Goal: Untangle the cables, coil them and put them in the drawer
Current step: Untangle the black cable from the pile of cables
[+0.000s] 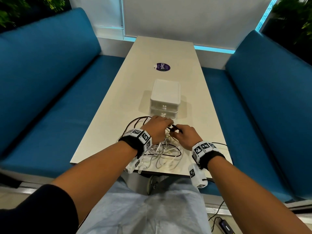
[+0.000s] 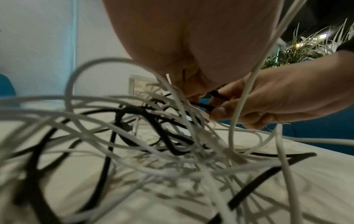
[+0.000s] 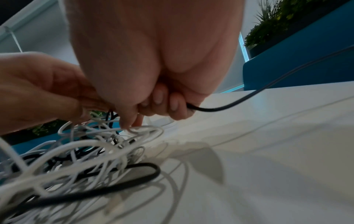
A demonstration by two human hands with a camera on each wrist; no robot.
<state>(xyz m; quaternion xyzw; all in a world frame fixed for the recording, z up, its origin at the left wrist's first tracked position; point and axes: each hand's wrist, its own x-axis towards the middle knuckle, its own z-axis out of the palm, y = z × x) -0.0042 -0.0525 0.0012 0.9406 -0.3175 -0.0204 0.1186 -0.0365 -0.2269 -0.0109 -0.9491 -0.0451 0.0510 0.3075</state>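
A tangle of white and black cables [image 1: 162, 152] lies on the near end of the table [image 1: 194, 98]. Both hands meet just above its far side. My left hand [image 1: 168, 124] pinches a black cable [image 1: 173, 128] with curled fingers, its fingertips partly hidden. My right hand [image 1: 177, 132] grips the same black cable [image 3: 210, 109]; its fingers [image 3: 175, 104] curl round it and the cable trails off to the right. In the left wrist view the black cable [image 2: 203, 106] runs between both hands above the white loops [image 2: 134, 136]. The white two-drawer unit [image 1: 164, 98] stands just beyond the hands, both drawers closed.
A purple round sticker [image 1: 163, 67] lies on the table farther back. Blue benches [image 1: 50, 98] flank the table on both sides. Some cable loops hang over the table's near edge [image 1: 152, 171]. A dark lead runs off the table's right edge [image 1: 219, 144].
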